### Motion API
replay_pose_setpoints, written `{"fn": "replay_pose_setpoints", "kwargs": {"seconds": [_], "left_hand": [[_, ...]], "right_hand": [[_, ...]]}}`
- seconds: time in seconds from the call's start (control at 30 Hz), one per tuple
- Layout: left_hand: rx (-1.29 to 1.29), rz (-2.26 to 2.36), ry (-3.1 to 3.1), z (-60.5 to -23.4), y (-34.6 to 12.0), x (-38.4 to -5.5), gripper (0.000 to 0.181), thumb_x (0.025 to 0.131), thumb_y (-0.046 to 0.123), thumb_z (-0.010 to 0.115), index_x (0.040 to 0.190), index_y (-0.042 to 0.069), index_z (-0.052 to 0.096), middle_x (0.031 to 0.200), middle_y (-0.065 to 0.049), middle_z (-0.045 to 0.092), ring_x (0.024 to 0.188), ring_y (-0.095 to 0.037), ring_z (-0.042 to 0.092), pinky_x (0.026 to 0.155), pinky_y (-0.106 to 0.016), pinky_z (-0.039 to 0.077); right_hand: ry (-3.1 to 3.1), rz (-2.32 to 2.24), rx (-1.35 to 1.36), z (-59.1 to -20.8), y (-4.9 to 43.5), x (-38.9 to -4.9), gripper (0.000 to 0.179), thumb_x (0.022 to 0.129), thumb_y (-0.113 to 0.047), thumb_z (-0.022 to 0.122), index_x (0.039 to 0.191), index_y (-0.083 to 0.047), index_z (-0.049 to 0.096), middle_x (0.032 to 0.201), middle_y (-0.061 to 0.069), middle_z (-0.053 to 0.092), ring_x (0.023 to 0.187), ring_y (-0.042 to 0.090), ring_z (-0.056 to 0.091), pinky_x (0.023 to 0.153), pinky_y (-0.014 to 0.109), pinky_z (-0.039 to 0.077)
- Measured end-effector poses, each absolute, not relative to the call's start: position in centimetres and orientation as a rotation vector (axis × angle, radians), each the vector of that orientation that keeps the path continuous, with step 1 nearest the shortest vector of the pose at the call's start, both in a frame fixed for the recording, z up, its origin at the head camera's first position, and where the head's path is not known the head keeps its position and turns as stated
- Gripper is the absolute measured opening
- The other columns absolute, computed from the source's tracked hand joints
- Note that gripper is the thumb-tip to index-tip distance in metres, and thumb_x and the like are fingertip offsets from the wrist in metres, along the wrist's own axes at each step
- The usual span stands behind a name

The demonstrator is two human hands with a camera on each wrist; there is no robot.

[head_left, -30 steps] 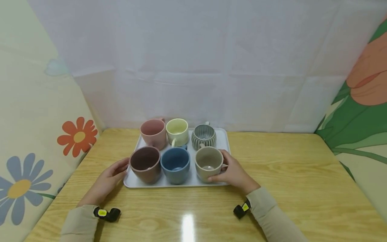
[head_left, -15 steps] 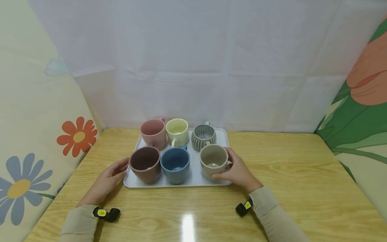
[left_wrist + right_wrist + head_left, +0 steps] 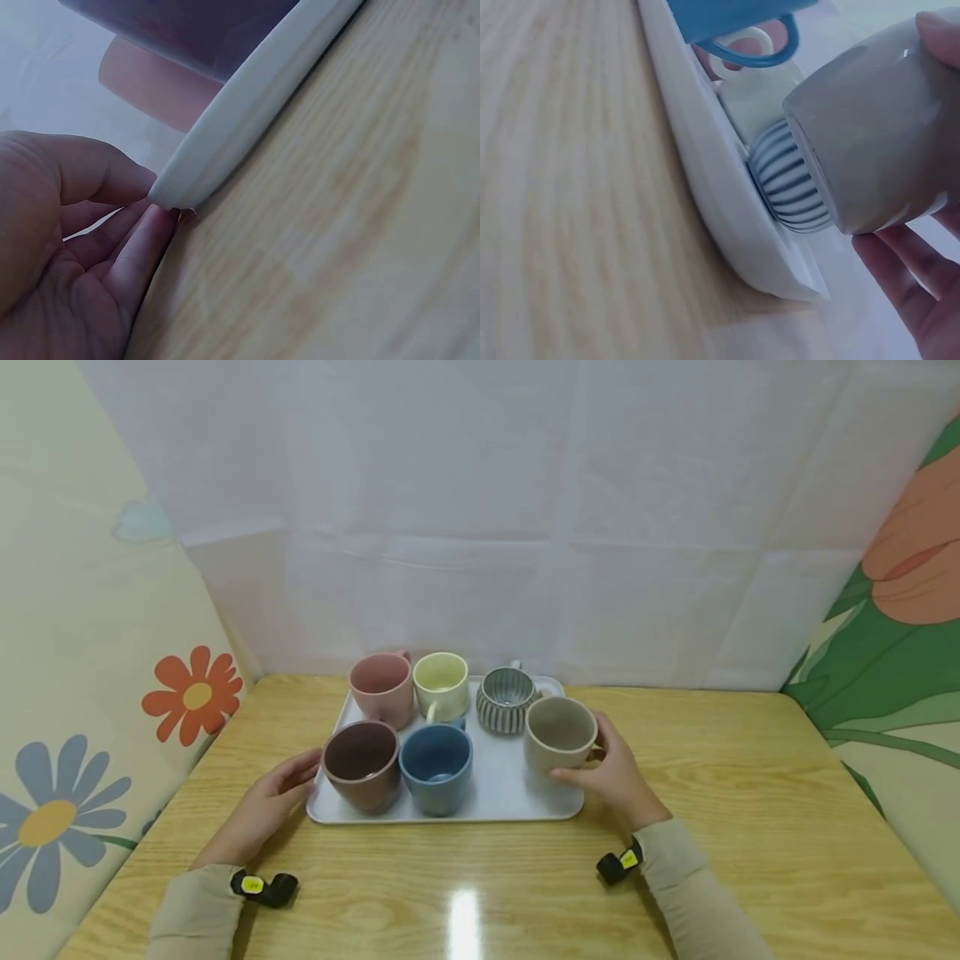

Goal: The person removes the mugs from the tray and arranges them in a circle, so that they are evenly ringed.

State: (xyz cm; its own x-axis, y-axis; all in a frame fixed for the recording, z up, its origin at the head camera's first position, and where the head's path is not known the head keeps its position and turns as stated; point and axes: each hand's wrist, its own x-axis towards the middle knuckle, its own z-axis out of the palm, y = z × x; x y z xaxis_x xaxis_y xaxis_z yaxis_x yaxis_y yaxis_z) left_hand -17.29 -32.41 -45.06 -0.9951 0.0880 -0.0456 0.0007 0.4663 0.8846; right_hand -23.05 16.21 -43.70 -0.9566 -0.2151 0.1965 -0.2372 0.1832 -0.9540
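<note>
My right hand (image 3: 620, 777) grips a beige mug (image 3: 551, 758), its thumb on the near side and its fingers round the far side. In the right wrist view the mug (image 3: 877, 127) hangs above the tray's right end, its base clear of it. At the tray's left edge, my left hand (image 3: 268, 806) pinches the rim of the white tray (image 3: 225, 135), thumb above and fingers at its underside. A plum-brown mug (image 3: 363, 772) stands just inside that edge. Beside it is a blue mug (image 3: 437, 781).
Behind them on the tray stand a pink mug (image 3: 384, 693), a pale yellow mug (image 3: 442, 689) and a grey striped mug (image 3: 506, 706). The tray lies on a wooden table (image 3: 712, 802). A white cloth (image 3: 465, 527) hangs along the table's back.
My right hand has lifted the beige mug off the tray and moved it to the right. My left hand stays at the tray's left edge.
</note>
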Motion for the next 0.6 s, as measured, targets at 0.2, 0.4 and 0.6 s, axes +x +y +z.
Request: {"fn": "replay_pose_setpoints", "kwargs": {"seconds": [0.2,0.4,0.6], "left_hand": [[0.085,1.599,2.606,-45.1,-32.4,-17.3,0.057,0.107,0.016,0.052,0.156,-0.004,0.029,0.154,-0.027,0.041,0.117,0.017,0.040,0.093,-0.004,0.036],[0.070,1.588,2.609,-45.2,-32.4,-17.3,0.057,0.108,0.016,0.051,0.157,-0.004,0.029,0.154,-0.027,0.041,0.116,0.018,0.040,0.092,-0.003,0.035],[0.058,1.573,2.611,-45.2,-32.4,-17.3,0.057,0.108,0.017,0.051,0.157,-0.002,0.029,0.155,-0.025,0.041,0.124,0.009,0.042,0.093,-0.003,0.035]], "right_hand": [[-2.367,1.920,0.404,-43.2,17.2,-23.3,0.087,0.070,-0.005,0.092,0.145,-0.013,0.047,0.137,0.009,0.056,0.118,0.026,0.051,0.096,0.039,0.045],[-2.334,1.849,0.339,-42.9,18.6,-23.9,0.088,0.072,-0.006,0.092,0.147,-0.011,0.046,0.138,0.010,0.055,0.120,0.022,0.050,0.092,0.026,0.048],[-2.307,1.810,0.229,-42.8,20.1,-24.6,0.087,0.075,-0.010,0.091,0.149,-0.010,0.045,0.140,0.012,0.055,0.122,0.023,0.051,0.089,0.021,0.051]]}}
